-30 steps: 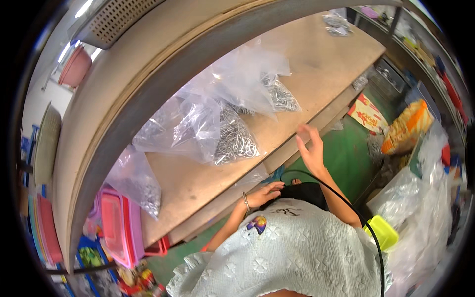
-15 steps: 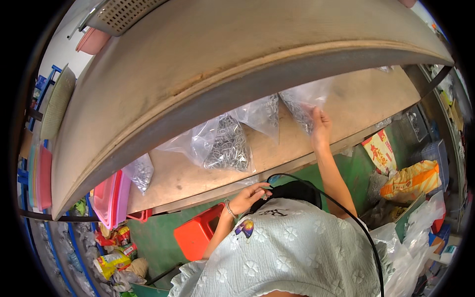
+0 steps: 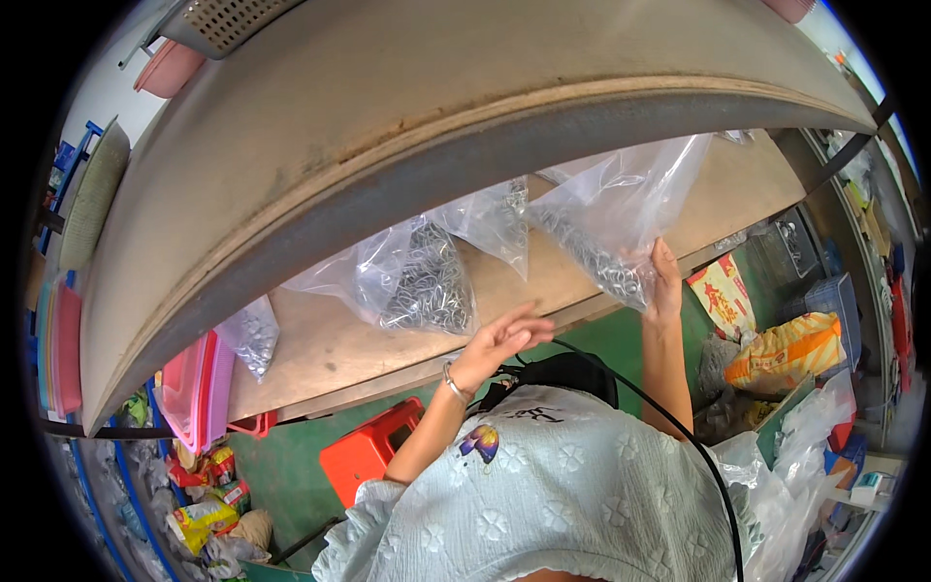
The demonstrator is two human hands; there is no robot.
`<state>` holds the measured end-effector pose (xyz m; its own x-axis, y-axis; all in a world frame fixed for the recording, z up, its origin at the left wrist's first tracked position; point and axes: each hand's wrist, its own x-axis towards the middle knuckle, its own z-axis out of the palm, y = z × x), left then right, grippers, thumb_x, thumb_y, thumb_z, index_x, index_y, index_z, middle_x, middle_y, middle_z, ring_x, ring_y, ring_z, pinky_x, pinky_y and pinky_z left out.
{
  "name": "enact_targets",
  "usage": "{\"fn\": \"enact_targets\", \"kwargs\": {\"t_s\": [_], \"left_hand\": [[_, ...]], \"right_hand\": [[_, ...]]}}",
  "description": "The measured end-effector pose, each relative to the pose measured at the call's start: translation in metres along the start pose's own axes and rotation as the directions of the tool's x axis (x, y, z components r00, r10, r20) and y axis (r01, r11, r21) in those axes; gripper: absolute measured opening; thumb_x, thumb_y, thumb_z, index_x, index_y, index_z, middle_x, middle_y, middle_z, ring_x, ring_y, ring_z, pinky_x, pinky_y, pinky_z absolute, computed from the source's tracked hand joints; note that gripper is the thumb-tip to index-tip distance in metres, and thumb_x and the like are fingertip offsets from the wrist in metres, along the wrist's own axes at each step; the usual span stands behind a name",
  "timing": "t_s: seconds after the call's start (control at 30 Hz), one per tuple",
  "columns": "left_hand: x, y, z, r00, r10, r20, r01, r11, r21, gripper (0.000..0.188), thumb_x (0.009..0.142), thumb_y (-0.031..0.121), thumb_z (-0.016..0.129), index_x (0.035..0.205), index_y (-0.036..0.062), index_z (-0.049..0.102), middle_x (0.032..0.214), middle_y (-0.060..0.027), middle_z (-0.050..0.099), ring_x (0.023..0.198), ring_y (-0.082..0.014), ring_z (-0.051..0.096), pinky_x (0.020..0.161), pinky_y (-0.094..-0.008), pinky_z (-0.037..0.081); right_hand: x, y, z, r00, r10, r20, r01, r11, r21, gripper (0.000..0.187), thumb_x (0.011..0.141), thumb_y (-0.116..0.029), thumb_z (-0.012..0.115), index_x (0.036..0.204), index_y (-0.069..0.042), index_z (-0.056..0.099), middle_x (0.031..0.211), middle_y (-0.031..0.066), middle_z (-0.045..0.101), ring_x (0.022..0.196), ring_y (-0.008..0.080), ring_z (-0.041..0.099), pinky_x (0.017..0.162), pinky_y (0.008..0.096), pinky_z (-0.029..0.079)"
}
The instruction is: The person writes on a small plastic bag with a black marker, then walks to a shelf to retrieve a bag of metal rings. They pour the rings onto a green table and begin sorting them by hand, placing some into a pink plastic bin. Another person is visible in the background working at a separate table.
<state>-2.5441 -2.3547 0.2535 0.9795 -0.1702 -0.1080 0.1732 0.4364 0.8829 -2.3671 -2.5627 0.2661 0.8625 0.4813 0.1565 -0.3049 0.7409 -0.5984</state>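
Observation:
My right hand (image 3: 665,281) is closed on the lower right corner of a clear plastic bag (image 3: 593,250) with small silvery metal pieces gathered along its bottom. The bag hangs partly over the front edge of the lower wooden shelf (image 3: 315,367). My left hand (image 3: 501,341) is in the air before the shelf edge, fingers apart and slightly blurred, holding nothing. Just beyond it lies a fuller clear bag of bent metal pieces (image 3: 429,289). A second bag of metal pieces (image 3: 504,221) lies between that one and the held bag. At the left end sits a small bag of pale pieces (image 3: 254,336).
The upper wooden board (image 3: 388,97) overhangs the lower shelf and hides its back. Pink and purple plastic baskets (image 3: 199,393) stand at the left. A red stool (image 3: 364,451) is below on the green floor. An orange and white sack (image 3: 787,354) lies at the right. A black cable (image 3: 669,419) crosses my front.
My right hand has drawn the bag toward me and to the right, nearer the shelf edge. My left hand has risen toward the shelf, its fingers stretching out.

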Motion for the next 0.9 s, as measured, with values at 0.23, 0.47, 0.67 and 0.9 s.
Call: {"fn": "enact_targets", "kwargs": {"t_s": [0.23,0.47,0.67,0.9], "left_hand": [[0.032,0.024,0.038,0.970,0.157,-0.184,-0.236,0.789,-0.568,0.059,0.089,0.014,0.055,0.139,0.0040,0.024,0.136,-0.0198,0.036,0.122,-0.0309,0.041,0.099,-0.0476,0.037],[0.004,0.038,0.047,0.931,0.307,-0.199,-0.366,0.772,-0.520,0.062,0.084,-0.002,0.050,0.140,0.0051,0.023,0.139,-0.0212,0.032,0.126,-0.0338,0.036,0.104,-0.0483,0.031],[-0.015,0.045,0.049,0.891,0.391,-0.231,-0.452,0.712,-0.537,0.067,0.080,-0.003,0.051,0.140,0.0057,0.022,0.143,-0.0256,0.021,0.129,-0.0392,0.028,0.108,-0.0496,0.022],[-0.034,0.048,0.041,0.869,0.425,-0.252,-0.488,0.658,-0.574,0.069,0.079,0.003,0.052,0.140,0.0094,0.022,0.143,-0.0279,0.016,0.131,-0.0409,0.023,0.109,-0.0509,0.018]], "right_hand": [[-0.034,-0.006,0.011,0.996,0.076,0.039,-0.076,0.997,-0.014,0.022,0.092,-0.020,0.048,0.095,0.000,0.056,0.091,0.0139,0.064,0.079,0.0238,0.065,0.072,0.0358,0.054],[-0.046,-0.011,0.046,0.996,0.021,-0.092,-0.033,0.990,-0.136,0.021,0.092,-0.022,0.051,0.090,-0.002,0.059,0.084,0.0100,0.065,0.071,0.0173,0.062,0.066,0.0294,0.051],[-0.053,-0.011,0.062,0.994,-0.105,-0.043,0.080,0.919,-0.386,0.021,0.092,-0.019,0.051,0.094,0.000,0.061,0.086,0.0082,0.065,0.078,0.0142,0.061,0.072,0.0270,0.048],[-0.060,-0.001,0.086,0.985,-0.171,0.011,0.156,0.868,-0.471,0.022,0.093,-0.016,0.050,0.097,0.003,0.061,0.088,0.0095,0.065,0.078,0.0150,0.062,0.071,0.0265,0.049]]}}
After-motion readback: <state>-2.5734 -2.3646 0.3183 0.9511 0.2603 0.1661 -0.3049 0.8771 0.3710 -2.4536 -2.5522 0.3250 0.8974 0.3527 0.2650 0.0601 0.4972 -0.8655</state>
